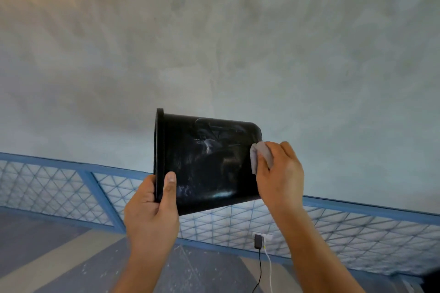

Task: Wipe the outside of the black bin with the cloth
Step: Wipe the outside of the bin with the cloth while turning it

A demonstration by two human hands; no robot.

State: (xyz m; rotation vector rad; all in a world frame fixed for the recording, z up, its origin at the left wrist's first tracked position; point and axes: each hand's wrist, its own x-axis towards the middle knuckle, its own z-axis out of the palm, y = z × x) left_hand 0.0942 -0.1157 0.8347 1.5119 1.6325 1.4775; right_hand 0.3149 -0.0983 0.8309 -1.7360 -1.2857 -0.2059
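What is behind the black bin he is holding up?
Behind the black bin is a pale plastered wall and, lower down, a blue-framed lattice panel. The stretch of wall and panel directly behind the bin is covered, and the bin's inside cannot be seen.

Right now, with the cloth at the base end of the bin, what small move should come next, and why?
Probably draw the right hand and cloth leftward across the black bin toward the rim, which the left hand grips: pale smears show on that side.
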